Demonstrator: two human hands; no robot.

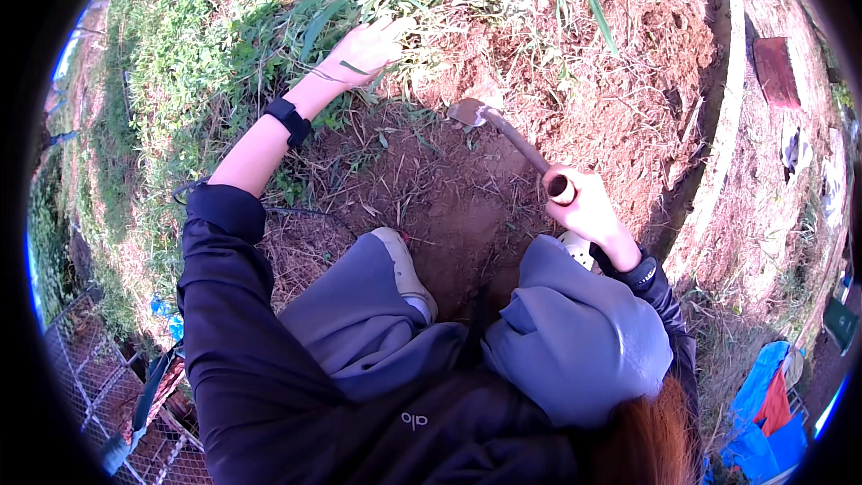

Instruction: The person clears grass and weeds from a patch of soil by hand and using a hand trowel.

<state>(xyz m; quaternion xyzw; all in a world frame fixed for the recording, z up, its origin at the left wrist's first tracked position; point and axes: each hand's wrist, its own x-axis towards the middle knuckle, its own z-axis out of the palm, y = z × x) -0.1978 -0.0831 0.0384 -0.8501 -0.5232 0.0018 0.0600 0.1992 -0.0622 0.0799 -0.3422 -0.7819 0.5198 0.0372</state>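
Note:
My left hand (368, 50) reaches out over the weeds (346, 4) at the upper middle, its fingers stretched out and partly lost in bright light among the leaves. A few green blades cross the back of it. My right hand (582, 202) is closed round the handle of a short hand hoe (519, 140). The hoe's handle end points up toward me, and its metal blade (467, 112) rests at or just above the bare reddish soil (458, 189). Loose cut grass lies between blade and left hand.
My light-coloured shoes (404, 274) stand on the soil below my bent knees. A narrow pale edging (732, 81) with a ditch runs down the right. Beyond it lies a reddish slab (776, 72). Blue sheeting (761, 395) is at lower right, wire fencing (99, 386) at lower left.

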